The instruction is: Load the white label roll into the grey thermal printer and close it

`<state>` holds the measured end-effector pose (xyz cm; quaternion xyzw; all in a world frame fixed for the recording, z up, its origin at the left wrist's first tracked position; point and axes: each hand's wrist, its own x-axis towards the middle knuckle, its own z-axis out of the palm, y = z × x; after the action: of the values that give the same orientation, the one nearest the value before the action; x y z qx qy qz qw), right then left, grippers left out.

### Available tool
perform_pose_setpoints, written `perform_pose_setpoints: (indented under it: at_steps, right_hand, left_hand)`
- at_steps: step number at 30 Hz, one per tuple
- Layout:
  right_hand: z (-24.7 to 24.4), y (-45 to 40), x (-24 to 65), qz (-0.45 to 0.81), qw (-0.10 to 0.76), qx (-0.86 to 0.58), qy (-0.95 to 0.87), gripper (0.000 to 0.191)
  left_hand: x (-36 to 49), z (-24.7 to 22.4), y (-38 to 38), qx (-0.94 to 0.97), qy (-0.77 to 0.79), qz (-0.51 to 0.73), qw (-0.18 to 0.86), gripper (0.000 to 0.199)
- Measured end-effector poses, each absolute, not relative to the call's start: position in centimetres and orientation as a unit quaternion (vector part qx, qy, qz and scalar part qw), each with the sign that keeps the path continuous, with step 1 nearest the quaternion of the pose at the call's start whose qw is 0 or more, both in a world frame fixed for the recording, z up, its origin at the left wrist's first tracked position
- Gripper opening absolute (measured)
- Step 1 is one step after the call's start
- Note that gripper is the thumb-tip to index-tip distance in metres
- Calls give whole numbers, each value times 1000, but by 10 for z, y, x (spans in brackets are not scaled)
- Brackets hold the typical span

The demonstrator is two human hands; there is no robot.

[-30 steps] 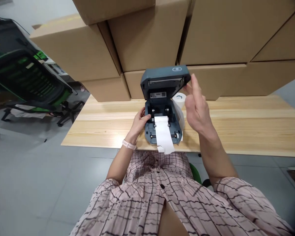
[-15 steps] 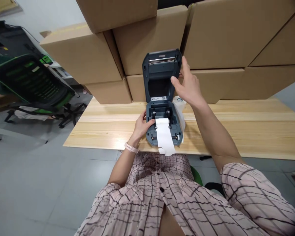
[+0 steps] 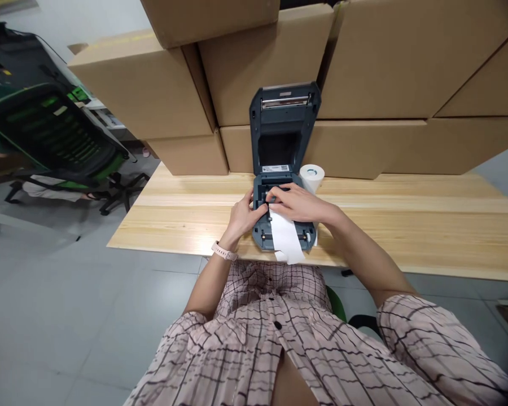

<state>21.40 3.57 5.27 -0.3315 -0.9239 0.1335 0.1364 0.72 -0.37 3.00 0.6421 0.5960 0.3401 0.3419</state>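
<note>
A dark grey printer (image 3: 260,232) stands on the wooden table with its lid (image 3: 285,123) tipped up. My left hand (image 3: 242,217) holds the printer's left side, thumb over the inner edge and fingers along the outside. Over the open compartment lies my right hand (image 3: 296,203), its fingers bent and close together; what they grip is hidden. From under it a white paper strip (image 3: 285,234) runs over the printer's front edge, its end torn. A white roll (image 3: 312,175) stands just right of the printer.
Large cardboard boxes (image 3: 364,62) are stacked behind the wooden table (image 3: 186,197). To the left, a black and green office chair (image 3: 55,141) stands on the grey floor, with part of another person behind it.
My right hand has left the raised lid and come down onto the compartment. The lid stays up, and the white roll shows more fully. My left hand has kept its place.
</note>
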Motion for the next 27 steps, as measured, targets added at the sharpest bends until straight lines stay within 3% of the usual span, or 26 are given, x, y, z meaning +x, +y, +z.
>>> perform_pose_setpoints:
  at_steps: [6, 10, 14, 16, 20, 24, 27]
  right_hand:
    - [78, 42, 240, 329, 155, -238, -901, 55]
    - [77, 19, 297, 434, 267, -257, -821, 54]
    - [43, -15, 360, 474, 422, -344, -692, 42]
    - [25, -28, 378, 471, 458, -405, -636, 41]
    - [-4, -36, 381, 483, 453, -494, -564, 70]
    - [-22, -35, 371, 502, 449, -483, -559, 78]
    - [-21, -27, 380, 503, 412, -466, -600, 96]
  left_hand:
    - [-3, 30, 1, 694, 547, 312, 350, 57]
    - [-3, 33, -2, 697, 546, 315, 341, 58]
    - [1, 37, -6, 701, 561, 300, 324, 60]
    - [3, 38, -6, 700, 573, 290, 312, 59]
    - [3, 36, -5, 700, 588, 271, 300, 60]
    - [3, 35, -5, 699, 589, 270, 303, 59]
    - [4, 37, -6, 699, 587, 276, 301, 55]
